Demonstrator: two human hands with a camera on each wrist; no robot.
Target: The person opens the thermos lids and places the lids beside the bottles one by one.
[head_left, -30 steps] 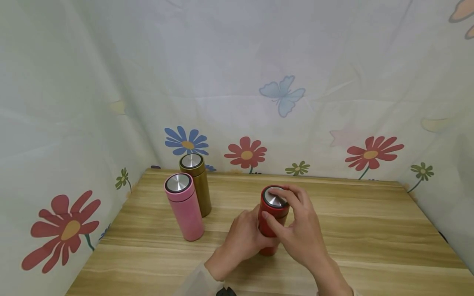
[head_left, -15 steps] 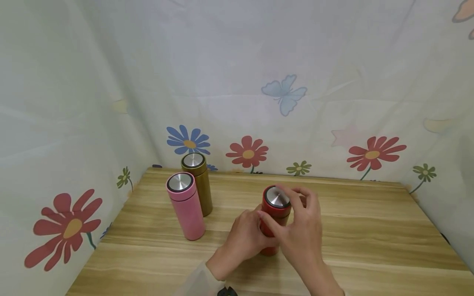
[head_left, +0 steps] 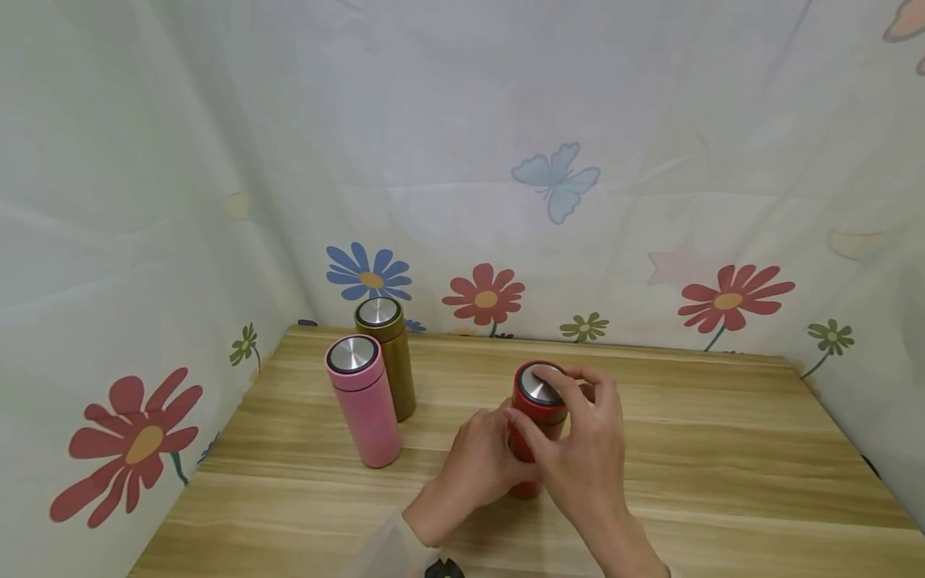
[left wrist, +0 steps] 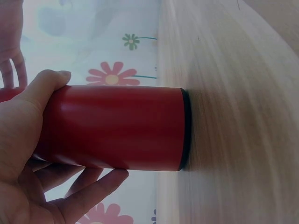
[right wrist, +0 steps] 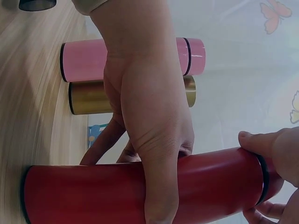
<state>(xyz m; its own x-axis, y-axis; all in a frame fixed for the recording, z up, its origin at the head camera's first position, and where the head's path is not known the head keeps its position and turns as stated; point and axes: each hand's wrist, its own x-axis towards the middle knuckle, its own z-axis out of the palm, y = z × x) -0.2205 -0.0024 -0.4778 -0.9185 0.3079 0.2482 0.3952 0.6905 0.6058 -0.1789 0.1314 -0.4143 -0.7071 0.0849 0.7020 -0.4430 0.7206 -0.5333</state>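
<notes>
A red thermos flask [head_left: 533,437] with a brushed-metal lid top [head_left: 538,385] stands upright on the wooden table. My left hand [head_left: 480,457] grips its body from the left. In the left wrist view the left thumb [left wrist: 49,86] lies along one side of the flask and the fingers [left wrist: 100,186] pass round the other. My right hand [head_left: 585,449] holds the flask's top end, thumb near the seam below the lid, index fingertip on the metal disc. Its other fingers are partly hidden behind the lid. The right wrist view shows both hands on the flask [right wrist: 84,191].
To the left a pink thermos flask [head_left: 367,417] stands upright, just in front of a gold one [head_left: 396,365]. A white curtain [head_left: 448,128] printed with flowers and butterflies borders the wooden tabletop [head_left: 694,449]. A small black object [head_left: 443,568] shows at the bottom edge.
My right index finger slid off the metal disc toward the lid's right edge, then came back onto it. The left hand has kept its grip and the flask has stayed in place.
</notes>
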